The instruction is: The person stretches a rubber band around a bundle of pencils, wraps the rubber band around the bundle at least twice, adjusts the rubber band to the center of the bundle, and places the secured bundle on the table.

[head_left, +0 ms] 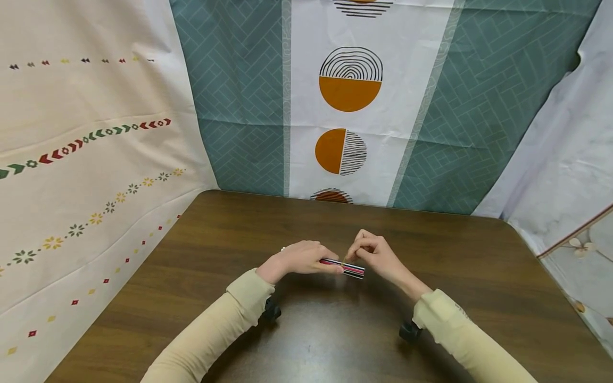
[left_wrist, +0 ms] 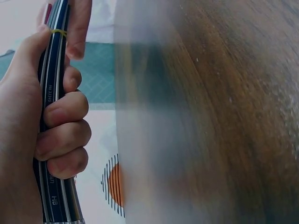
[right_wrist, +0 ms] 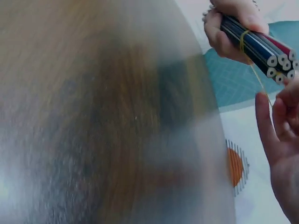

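A bundle of several dark blue and red pencils (head_left: 346,267) is held just above the brown table (head_left: 335,330). My left hand (head_left: 306,258) grips the bundle (left_wrist: 53,121) with fingers curled round it. A thin yellow rubber band (right_wrist: 244,39) circles the pencils (right_wrist: 261,46) near their flat ends, and a strand of it stretches down toward my right hand (right_wrist: 280,126). That right hand (head_left: 371,252) is at the bundle's free end, fingers bent, pinching the band's strand. The pencils' other end is hidden inside my left fist.
Patterned cloths hang round the table: cream with small flowers on the left (head_left: 86,159), teal and white with orange circles at the back (head_left: 349,96), pale floral on the right (head_left: 565,159). The table's far edge (head_left: 345,201) meets the back cloth.
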